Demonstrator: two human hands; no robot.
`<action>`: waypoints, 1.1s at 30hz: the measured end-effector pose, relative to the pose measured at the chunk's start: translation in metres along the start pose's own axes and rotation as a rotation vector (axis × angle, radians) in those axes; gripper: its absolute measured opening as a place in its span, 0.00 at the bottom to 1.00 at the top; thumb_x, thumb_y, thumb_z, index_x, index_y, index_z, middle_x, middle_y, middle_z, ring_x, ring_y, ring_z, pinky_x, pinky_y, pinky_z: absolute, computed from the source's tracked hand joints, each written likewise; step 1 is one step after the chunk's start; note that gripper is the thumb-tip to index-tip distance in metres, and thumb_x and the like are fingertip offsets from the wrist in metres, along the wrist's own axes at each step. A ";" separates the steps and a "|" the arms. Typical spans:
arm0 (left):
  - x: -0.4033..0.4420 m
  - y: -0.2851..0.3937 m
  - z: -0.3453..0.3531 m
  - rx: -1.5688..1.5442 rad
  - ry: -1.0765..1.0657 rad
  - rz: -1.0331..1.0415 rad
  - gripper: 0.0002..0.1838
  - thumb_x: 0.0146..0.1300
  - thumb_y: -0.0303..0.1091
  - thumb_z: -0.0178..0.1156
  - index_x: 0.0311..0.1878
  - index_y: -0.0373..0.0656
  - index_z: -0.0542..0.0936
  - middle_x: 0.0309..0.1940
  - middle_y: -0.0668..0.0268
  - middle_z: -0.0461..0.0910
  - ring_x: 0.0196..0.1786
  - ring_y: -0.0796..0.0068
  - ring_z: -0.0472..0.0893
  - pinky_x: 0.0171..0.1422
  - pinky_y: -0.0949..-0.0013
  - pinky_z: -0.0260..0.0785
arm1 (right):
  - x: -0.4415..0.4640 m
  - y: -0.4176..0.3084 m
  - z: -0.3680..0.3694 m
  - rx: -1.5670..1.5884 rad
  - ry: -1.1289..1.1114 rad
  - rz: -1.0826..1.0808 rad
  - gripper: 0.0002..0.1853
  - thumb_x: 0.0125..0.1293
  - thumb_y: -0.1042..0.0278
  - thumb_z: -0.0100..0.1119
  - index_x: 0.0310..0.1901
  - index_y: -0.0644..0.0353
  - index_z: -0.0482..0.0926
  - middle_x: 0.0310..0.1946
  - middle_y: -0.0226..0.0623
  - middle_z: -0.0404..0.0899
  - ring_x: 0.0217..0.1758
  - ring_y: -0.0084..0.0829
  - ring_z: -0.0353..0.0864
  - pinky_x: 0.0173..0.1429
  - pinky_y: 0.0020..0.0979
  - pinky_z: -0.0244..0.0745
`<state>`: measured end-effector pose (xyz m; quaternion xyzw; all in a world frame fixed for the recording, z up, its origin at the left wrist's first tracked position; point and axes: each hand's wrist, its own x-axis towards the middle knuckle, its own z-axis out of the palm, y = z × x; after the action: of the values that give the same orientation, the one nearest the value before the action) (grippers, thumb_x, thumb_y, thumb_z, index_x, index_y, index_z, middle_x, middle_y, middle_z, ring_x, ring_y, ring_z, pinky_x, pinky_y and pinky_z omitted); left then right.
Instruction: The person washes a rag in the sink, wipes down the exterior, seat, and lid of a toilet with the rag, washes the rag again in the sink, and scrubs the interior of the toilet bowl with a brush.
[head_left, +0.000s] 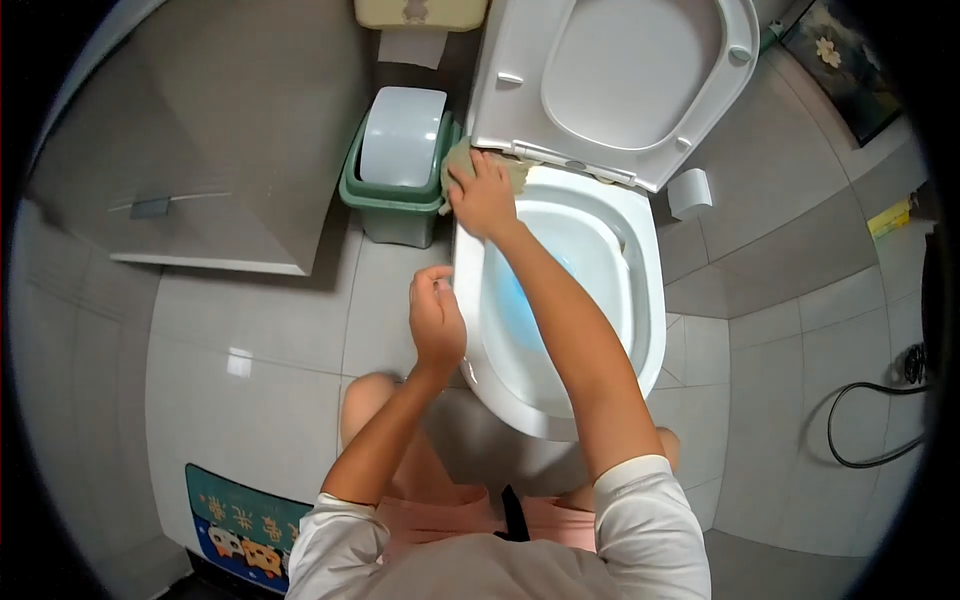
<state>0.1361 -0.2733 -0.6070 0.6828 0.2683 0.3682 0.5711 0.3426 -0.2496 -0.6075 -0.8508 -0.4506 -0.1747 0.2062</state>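
Right hand [483,195], mine: fingers slightly spread, laid over a thin, crumpled, olive-beige cloth [458,158], which lies at the rear left corner of the glossy white ceramic toilet bowl [648,270], near the hinges. Left hand [437,320], mine: loosely curled, beside the bowl's left edge; whether it touches the rim or pinches anything, I cannot tell. Raised white plastic seat [515,50]: behind the cloth. Green plastic bin [395,228], pale swing lid: just left of the cloth.

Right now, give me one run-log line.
right hand: on crumpled tan cloth, rear-left of white ceramic toilet | left hand: curled beside toilet | white ring-shaped seat: raised
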 end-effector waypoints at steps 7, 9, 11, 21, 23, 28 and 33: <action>0.033 0.003 0.004 -0.015 -0.039 0.101 0.10 0.68 0.25 0.44 0.48 0.36 0.73 0.44 0.53 0.75 0.49 0.54 0.73 0.56 0.59 0.65 | -0.033 0.012 -0.023 -0.007 0.010 0.045 0.23 0.69 0.58 0.47 0.63 0.56 0.72 0.67 0.52 0.64 0.71 0.50 0.62 0.72 0.47 0.55; 0.042 0.002 0.013 -0.012 -0.058 0.114 0.10 0.69 0.25 0.44 0.48 0.36 0.73 0.45 0.56 0.75 0.50 0.60 0.74 0.58 0.62 0.64 | -0.048 0.023 -0.040 -0.039 -0.049 0.010 0.24 0.68 0.59 0.48 0.63 0.58 0.71 0.67 0.54 0.64 0.70 0.51 0.62 0.71 0.47 0.59; 0.052 0.007 0.026 -0.007 -0.076 0.144 0.10 0.70 0.25 0.43 0.48 0.36 0.73 0.46 0.58 0.75 0.51 0.65 0.74 0.60 0.65 0.64 | -0.040 0.024 -0.034 -0.058 -0.040 0.012 0.25 0.68 0.58 0.48 0.64 0.59 0.70 0.66 0.54 0.65 0.70 0.52 0.63 0.72 0.47 0.57; 0.057 0.003 0.043 0.100 -0.018 0.185 0.09 0.69 0.25 0.42 0.47 0.36 0.71 0.48 0.56 0.73 0.55 0.61 0.71 0.64 0.63 0.61 | 0.025 0.011 0.011 -0.044 -0.083 0.107 0.30 0.64 0.56 0.54 0.65 0.62 0.66 0.58 0.55 0.70 0.62 0.51 0.67 0.66 0.45 0.60; 0.062 0.006 0.049 0.086 0.003 0.161 0.09 0.69 0.26 0.43 0.47 0.36 0.71 0.46 0.57 0.73 0.52 0.63 0.72 0.63 0.65 0.61 | 0.013 0.012 0.010 -0.072 0.061 -0.011 0.30 0.65 0.56 0.54 0.66 0.61 0.66 0.61 0.56 0.67 0.64 0.51 0.65 0.67 0.46 0.61; 0.057 -0.002 0.052 -0.013 0.015 0.092 0.08 0.71 0.27 0.42 0.46 0.37 0.71 0.43 0.62 0.73 0.48 0.70 0.71 0.59 0.69 0.62 | 0.003 0.009 0.006 -0.068 0.156 -0.107 0.29 0.64 0.57 0.55 0.63 0.65 0.67 0.56 0.54 0.70 0.61 0.51 0.66 0.65 0.47 0.62; 0.058 0.000 0.052 -0.084 0.051 0.102 0.08 0.71 0.27 0.43 0.46 0.37 0.71 0.42 0.63 0.72 0.47 0.71 0.70 0.58 0.69 0.62 | 0.021 0.007 0.003 -0.033 -0.013 0.050 0.25 0.63 0.63 0.55 0.61 0.65 0.70 0.54 0.53 0.71 0.57 0.50 0.68 0.60 0.45 0.64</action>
<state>0.2117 -0.2579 -0.5999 0.6614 0.2320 0.4251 0.5728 0.3603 -0.2372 -0.6014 -0.8663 -0.4277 -0.1713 0.1932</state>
